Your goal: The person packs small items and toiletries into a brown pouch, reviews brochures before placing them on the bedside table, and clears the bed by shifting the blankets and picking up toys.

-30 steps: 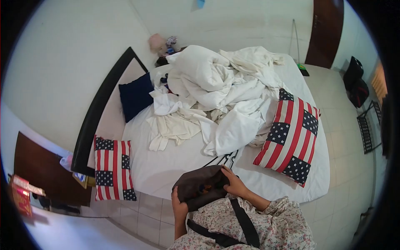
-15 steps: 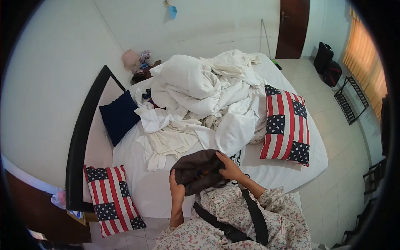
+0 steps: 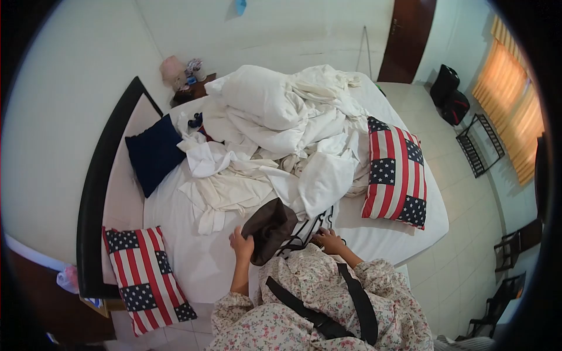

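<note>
My left hand (image 3: 241,244) grips the left edge of a dark brown cloth item (image 3: 270,229), which hangs over the near edge of the bed. Off to its right, my right hand (image 3: 329,240) is near a black-and-white striped cloth (image 3: 313,228), its fingers curled; what they hold, if anything, is too small to tell. Beyond both hands lies a heap of rumpled white bedding (image 3: 275,123) on the white-sheeted bed (image 3: 404,245).
Star-and-stripe pillows lie at the right (image 3: 395,172) and lower left (image 3: 149,281). A navy pillow (image 3: 155,153) rests by the headboard (image 3: 93,205). Bags (image 3: 448,93), a black rack (image 3: 480,146) and chairs (image 3: 503,251) stand along the right wall.
My right hand has let go of the brown item and moved right and down to the striped cloth. The brown item now hangs from my left hand alone. The view has shifted.
</note>
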`<state>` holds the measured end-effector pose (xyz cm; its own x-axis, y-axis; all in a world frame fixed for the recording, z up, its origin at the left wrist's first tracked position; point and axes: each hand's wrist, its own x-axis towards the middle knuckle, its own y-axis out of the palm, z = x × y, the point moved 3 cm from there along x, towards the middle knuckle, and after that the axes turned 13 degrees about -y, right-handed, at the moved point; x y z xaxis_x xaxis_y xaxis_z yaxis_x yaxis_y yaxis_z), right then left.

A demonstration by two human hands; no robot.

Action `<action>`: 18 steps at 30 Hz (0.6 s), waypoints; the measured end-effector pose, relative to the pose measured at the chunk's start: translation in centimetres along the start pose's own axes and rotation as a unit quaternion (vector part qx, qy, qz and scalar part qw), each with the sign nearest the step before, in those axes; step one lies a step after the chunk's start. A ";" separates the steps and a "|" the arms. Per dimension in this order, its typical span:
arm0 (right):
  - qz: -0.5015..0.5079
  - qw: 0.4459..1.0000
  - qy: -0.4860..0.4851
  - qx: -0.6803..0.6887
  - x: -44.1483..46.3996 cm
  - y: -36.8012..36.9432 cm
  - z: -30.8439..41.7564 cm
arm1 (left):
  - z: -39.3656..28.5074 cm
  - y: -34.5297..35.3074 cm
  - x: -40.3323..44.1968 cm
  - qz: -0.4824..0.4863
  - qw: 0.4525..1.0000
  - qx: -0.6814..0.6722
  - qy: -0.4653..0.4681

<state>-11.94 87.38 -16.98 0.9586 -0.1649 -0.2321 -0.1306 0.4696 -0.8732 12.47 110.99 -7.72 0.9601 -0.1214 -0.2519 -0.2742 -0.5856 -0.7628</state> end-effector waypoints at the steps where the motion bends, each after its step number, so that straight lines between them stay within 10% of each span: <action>1: 0.026 0.999 -0.002 -0.041 -0.6 0.7 -0.2 | -3.0 -2.0 -0.8 -0.005 0.994 -0.063 0.093; 6: -0.035 0.993 -0.036 -0.104 0.2 6.5 -3.7 | -22.1 -18.1 -15.2 0.283 0.781 -0.476 0.288; 11: -0.015 0.995 -0.039 -0.088 -0.4 6.1 -3.7 | -28.3 -23.8 -27.5 0.432 0.389 -0.698 0.419; 14: -0.002 1.000 0.001 -0.015 -1.8 4.2 -2.5 | -29.3 -22.4 -30.1 0.452 0.216 -0.754 0.426; 18: -0.002 1.000 0.011 -0.009 -3.0 5.2 -3.9 | -30.3 -20.6 -32.0 0.401 0.114 -0.816 0.400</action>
<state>-16.47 86.94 -22.45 0.9534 -0.1857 -0.2376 -0.1313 0.4538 -0.8814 -10.99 102.60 34.10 0.5390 -0.3117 0.7825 -0.5429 0.5817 0.6057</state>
